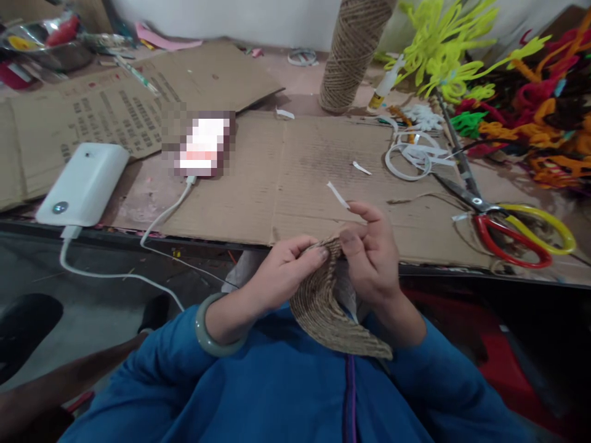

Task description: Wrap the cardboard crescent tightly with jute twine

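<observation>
A curved, crescent-shaped piece of jute twine (318,311), made of rows laid side by side, hangs in front of my blue top. Its upper end is pinched by my left hand (289,267), thumb on top. At the same end, the thumb of my right hand (372,258) presses against the twine, while its index finger is raised. A short white strip (338,195) sticks out at that fingertip; whether it is stuck there or lies behind cannot be made out. The fingers beneath the piece are hidden.
Red-and-yellow-handled scissors (501,218) lie right on cardboard (249,203), near a white tape coil (409,157). Behind stand a twine cone (353,55) and a glue bottle (385,86). Coloured pipe cleaners (530,117) pile up right. A phone (205,144) is cabled at left, beside a power bank (85,184).
</observation>
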{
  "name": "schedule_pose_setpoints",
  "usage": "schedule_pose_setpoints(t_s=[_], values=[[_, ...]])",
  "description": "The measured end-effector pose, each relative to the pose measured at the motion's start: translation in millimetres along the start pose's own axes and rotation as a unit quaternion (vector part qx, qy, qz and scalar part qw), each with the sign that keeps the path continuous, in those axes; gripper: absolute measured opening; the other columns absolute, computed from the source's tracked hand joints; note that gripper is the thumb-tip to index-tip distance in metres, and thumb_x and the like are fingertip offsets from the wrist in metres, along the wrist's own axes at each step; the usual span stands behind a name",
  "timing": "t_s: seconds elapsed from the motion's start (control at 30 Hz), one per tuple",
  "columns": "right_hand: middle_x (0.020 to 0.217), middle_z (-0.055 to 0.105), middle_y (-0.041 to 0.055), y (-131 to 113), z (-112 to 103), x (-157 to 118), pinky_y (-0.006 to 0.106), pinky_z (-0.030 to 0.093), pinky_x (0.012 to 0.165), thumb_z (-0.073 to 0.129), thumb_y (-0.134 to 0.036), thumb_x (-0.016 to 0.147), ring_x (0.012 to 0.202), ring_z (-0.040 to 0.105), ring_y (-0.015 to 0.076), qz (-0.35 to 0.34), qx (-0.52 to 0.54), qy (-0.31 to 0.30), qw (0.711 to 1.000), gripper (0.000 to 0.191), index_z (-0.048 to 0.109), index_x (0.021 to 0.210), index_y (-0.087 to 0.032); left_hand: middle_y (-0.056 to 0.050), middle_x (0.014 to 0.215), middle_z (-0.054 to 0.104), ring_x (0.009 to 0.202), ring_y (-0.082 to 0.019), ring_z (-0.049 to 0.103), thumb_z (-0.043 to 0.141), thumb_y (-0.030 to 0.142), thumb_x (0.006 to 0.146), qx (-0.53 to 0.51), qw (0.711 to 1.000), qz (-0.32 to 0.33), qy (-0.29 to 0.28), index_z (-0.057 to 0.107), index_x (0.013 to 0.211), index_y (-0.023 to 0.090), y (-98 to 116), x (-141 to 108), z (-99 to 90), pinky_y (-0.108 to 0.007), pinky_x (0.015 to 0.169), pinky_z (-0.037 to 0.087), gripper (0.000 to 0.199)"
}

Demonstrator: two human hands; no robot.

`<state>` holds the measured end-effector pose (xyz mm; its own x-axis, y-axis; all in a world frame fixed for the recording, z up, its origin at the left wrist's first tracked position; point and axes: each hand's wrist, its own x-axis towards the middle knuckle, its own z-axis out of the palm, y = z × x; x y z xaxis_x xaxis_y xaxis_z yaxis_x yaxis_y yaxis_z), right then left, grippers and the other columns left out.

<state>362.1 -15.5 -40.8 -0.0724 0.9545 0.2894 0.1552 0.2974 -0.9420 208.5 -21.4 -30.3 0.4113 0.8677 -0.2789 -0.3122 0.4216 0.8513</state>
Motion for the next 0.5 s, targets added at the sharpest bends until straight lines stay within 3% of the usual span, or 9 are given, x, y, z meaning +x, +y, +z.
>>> schedule_pose_setpoints(t_s=[0.13,0.27,0.37,0.5], values=[[0.071,0.056,-0.0038,0,-1,-5,0.031,0.043,0.054,0.053,-0.041,0.096,0.058,0.053,0.0150,0.022,0.043,-0.031,0.998,0.038,0.039,0.130,-0.031,0.002,0.063,0.055,0.061,-0.011,0.048,0.075,0.049,0.073,-0.020,0.999,0.009,0.031,0.062,0.074,0.017,2,1,1.1,-0.024,0.059,0.037,0.034],[0.073,0.055,-0.0063,1,1,-11,0.029,0.044,0.061,0.058,-0.032,0.093,0.064,0.055,0.0127,0.001,0.005,-0.075,0.997,0.049,0.032,0.134,-0.031,0.003,0.060,0.050,0.058,-0.009,0.043,0.076,0.047,0.072,-0.036,0.997,0.030,0.058,0.057,0.066,0.017,4,1,3.7,-0.023,0.056,0.034,0.036],[0.074,0.056,-0.0056,2,5,-12,0.029,0.044,0.062,0.056,-0.028,0.093,0.068,0.057,0.0133,-0.013,0.001,-0.075,0.997,0.050,0.030,0.136,-0.031,0.004,0.061,0.049,0.057,-0.009,0.040,0.073,0.047,0.075,-0.021,0.997,0.044,0.065,0.057,0.066,0.017,4,0,3.4,-0.024,0.055,0.032,0.035],[0.074,0.055,-0.0060,2,8,-10,0.027,0.044,0.059,0.059,-0.031,0.091,0.064,0.055,0.0120,0.026,0.055,-0.074,0.995,0.048,0.034,0.132,-0.030,0.003,0.064,0.051,0.060,-0.010,0.044,0.071,0.047,0.078,0.002,0.997,0.050,0.067,0.059,0.069,0.018,5,-2,1.0,-0.024,0.056,0.034,0.033]])
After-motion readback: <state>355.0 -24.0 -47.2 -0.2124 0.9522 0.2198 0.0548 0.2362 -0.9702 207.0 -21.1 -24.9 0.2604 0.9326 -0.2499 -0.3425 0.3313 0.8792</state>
